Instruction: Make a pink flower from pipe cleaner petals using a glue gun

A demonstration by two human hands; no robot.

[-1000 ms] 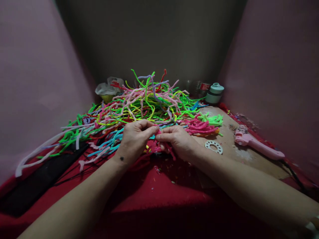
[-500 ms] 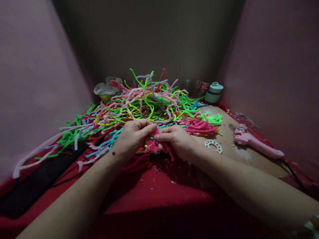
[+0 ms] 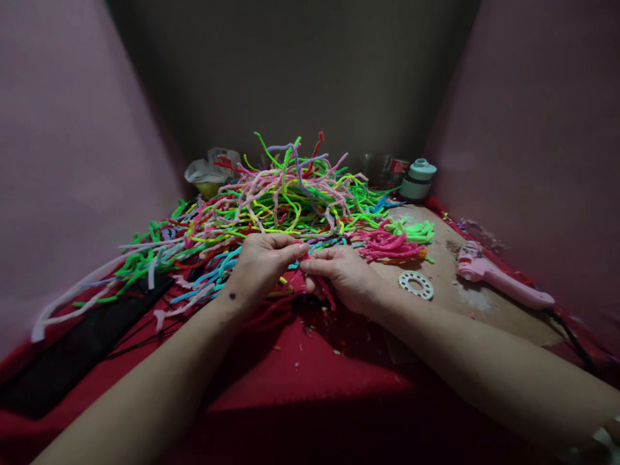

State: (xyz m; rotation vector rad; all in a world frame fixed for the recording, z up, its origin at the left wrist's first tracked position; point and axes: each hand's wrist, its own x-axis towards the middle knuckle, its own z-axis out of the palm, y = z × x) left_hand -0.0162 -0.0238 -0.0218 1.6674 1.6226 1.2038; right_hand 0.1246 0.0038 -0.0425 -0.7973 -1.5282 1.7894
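From the left, a loose heap of many-coloured fuzzy stems point(image 3: 285, 210), bent and tangled, spreads across the red cloth-covered table point(image 3: 310, 381). The left hand point(image 3: 259, 266) and the right hand point(image 3: 346, 274) pinch a dark-pink fuzzy piece point(image 3: 330, 297) between them, fingers nearly closed; its soft strand hangs down. I judge this piece half-worked and the heap unused. Rightward lie a gathered pink fuzzy bundle point(image 3: 390, 247), a flat pale ring with round holes point(image 3: 426, 288), and a smooth pink plastic glue gun point(image 3: 513, 285).
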